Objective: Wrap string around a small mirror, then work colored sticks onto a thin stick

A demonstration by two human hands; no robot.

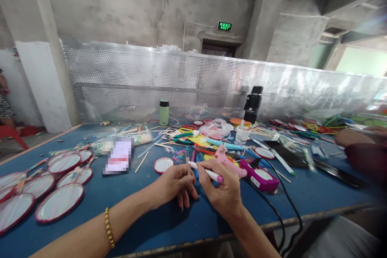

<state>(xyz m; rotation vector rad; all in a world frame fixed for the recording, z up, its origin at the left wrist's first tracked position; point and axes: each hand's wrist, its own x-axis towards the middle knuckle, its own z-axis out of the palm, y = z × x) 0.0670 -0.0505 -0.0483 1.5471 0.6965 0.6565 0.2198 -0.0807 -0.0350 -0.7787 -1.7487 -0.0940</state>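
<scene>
Near the table's front, my left hand pinches a thin wooden stick, held roughly upright. A white marker pen with a pink end is gripped in my right hand, its tip close to or touching the stick. Just beyond my left hand lies a small round white disc with a red rim. To the right of my right hand rest a pink glue gun and a purple box with a white panel.
Several red-rimmed discs overlap at the left. Behind them lies a blurred-out rectangular item. A green bottle, black flask and white cup stand farther back. Black cables hang over the front edge. Another person's arm is at right.
</scene>
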